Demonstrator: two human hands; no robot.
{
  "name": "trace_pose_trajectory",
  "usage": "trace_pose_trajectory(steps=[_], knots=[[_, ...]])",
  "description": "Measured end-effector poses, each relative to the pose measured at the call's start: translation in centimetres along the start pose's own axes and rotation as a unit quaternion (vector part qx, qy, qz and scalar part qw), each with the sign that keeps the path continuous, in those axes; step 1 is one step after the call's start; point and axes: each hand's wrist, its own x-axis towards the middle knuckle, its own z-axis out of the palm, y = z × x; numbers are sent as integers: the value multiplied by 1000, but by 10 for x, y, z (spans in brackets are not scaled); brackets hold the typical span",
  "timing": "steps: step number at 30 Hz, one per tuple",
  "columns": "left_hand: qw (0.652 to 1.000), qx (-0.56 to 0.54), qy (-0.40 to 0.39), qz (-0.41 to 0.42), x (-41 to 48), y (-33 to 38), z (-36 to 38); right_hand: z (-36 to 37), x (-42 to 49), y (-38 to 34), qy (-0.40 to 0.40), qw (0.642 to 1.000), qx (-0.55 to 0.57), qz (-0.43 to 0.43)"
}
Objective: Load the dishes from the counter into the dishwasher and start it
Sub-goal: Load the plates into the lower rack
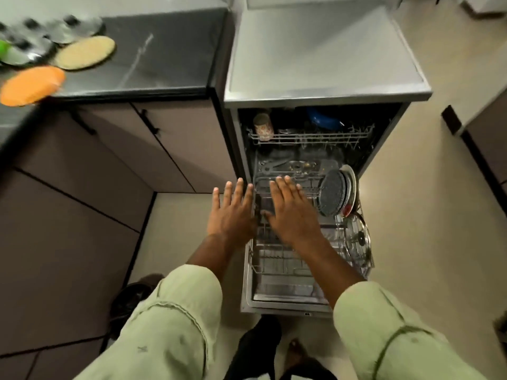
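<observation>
Noted on the desk (164,56), left of the dishwasher (326,86): orange plate (31,85) at front edge, beige plate (85,52) behind, blurred steel lids (74,28) further back. Dishwasher door down, lower rack (274,259) out, holding speckled plate (332,192) upright at right, white plates (352,182) behind it, glass lid (358,237) nearer front. In upper rack (310,137): patterned mug (263,127), blue bowl (326,119). Left hand (231,212) at lower rack's left edge, right hand (290,212) above it; grip open on both, fingers straight, nothing held.

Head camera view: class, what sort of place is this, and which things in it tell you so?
Most likely a home kitchen: an open dishwasher with dishes in its pulled-out lower rack, a dark counter with plates on it, and cabinets beneath.
</observation>
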Motion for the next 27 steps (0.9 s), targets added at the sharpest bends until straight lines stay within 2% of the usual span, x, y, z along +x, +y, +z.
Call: trace_pose_trajectory(steps=[3,13,19,27], knots=[[998,19,42,-37,-40,-23,-27,-37,-9,-26,24,997,-20,-66],[974,20,175,-140,-102,-100,-108,-116,10,-125,82,981,-78,-155],[960,8,211,-184,-121,-169,-131,-129,38,-187,95,972,-94,-191],[945,3,248,-212,-121,-299,-151,-125,103,-294,124,968,-92,-198]])
